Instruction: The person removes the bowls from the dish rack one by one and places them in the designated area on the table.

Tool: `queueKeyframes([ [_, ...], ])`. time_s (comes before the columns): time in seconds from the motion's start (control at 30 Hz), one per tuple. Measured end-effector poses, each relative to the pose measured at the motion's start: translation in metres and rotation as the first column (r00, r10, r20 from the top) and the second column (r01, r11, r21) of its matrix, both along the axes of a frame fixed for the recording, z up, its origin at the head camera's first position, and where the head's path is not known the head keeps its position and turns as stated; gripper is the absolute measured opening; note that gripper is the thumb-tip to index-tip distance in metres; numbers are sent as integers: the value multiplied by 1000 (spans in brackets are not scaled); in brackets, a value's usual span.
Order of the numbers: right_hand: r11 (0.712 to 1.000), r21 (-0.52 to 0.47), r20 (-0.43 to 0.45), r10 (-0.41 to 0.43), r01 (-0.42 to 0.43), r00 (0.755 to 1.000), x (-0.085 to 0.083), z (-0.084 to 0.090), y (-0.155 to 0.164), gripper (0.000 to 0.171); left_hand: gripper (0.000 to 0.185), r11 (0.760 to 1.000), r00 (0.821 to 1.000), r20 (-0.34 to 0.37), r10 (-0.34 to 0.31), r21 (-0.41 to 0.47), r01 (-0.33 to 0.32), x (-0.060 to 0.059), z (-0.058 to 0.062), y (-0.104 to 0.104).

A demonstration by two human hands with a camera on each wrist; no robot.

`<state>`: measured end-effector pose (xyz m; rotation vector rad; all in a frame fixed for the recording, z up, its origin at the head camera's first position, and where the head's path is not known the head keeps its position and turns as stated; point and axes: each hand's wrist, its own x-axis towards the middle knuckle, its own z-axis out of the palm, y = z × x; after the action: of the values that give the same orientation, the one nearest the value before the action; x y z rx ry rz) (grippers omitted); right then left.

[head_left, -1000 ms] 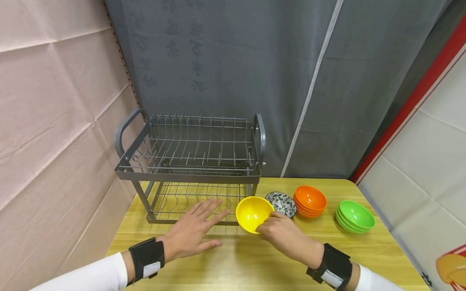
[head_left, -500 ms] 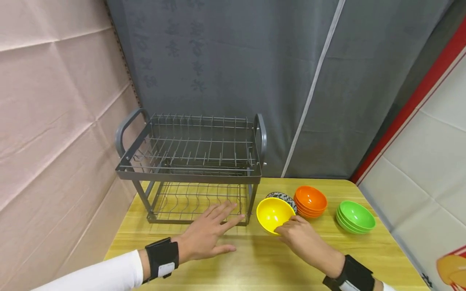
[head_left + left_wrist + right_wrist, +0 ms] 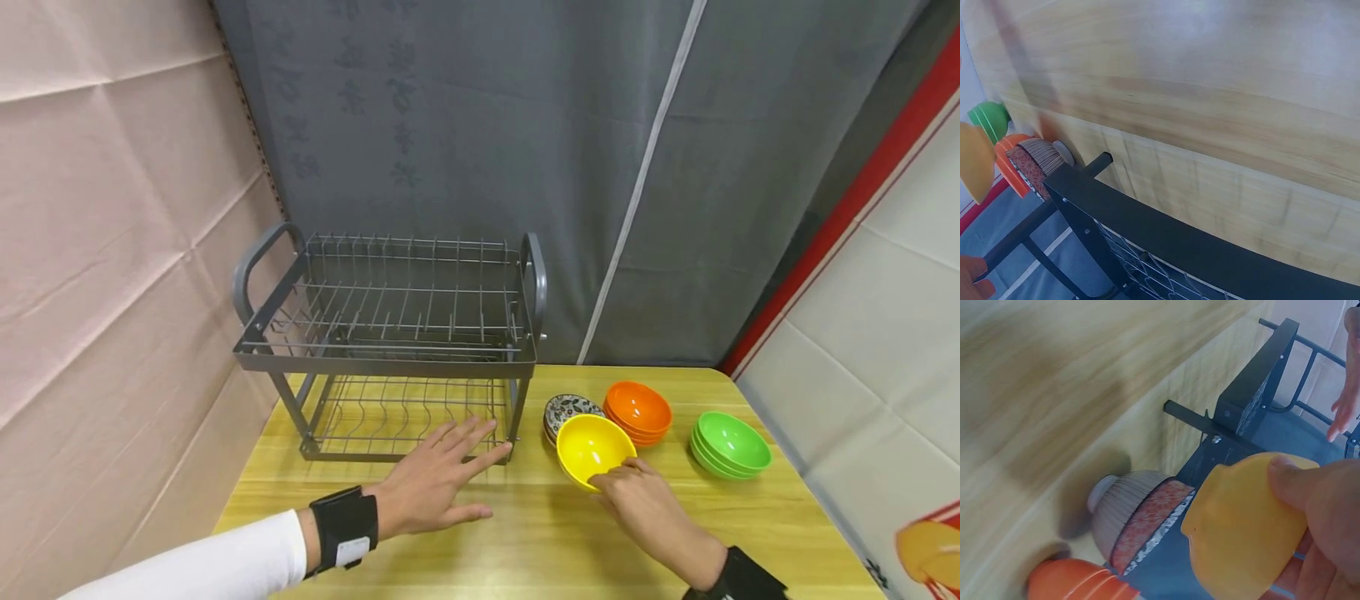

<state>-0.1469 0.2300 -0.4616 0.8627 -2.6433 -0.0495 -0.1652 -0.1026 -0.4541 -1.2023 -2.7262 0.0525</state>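
My right hand (image 3: 652,508) pinches a yellow bowl (image 3: 592,446) by its near right rim, thumb against the outside in the right wrist view. The bowl is tilted toward me and overlaps a stack of black-and-white patterned bowls (image 3: 568,408) in the head view. From the right wrist, the yellow bowl (image 3: 1241,531) appears above the table, beside a patterned bowl with a ribbed outside (image 3: 1132,512). My left hand (image 3: 438,483) is held flat with fingers spread, palm down, before the lower shelf of a dark two-tier dish rack (image 3: 386,367). It holds nothing.
Behind the yellow bowl stands a stack of orange bowls (image 3: 637,408), and green bowls (image 3: 731,442) are stacked farther right. The rack's side handle (image 3: 534,283) rises near the patterned bowls. A grey curtain (image 3: 450,125) hangs behind the wooden table (image 3: 525,558).
My right hand has carried the yellow bowl rightward from the rack's front corner to the patterned bowls. My left hand has moved right too, still spread.
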Motion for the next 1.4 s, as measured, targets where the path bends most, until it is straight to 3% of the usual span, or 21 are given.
queueKeyframes([
  [0.1,998,10,1,-54,54,999,1,-4,5,20,81,1000,1000,-14,-17,5,17,-1,-1,4],
  [0.3,998,0,-16,-70,70,997,5,-14,19,23,79,1000,1000,5,-29,-3,29,1,-5,8],
  [0.57,976,2,80,-217,217,973,5,-25,35,19,79,999,999,-21,-42,8,42,2,-5,11],
  [1.03,972,-32,35,-230,232,972,-2,-53,56,28,78,995,993,-70,-92,29,94,2,-7,18],
  [1.4,960,-19,170,-274,281,947,0,-70,57,16,78,996,994,-52,-92,17,93,3,-10,16],
])
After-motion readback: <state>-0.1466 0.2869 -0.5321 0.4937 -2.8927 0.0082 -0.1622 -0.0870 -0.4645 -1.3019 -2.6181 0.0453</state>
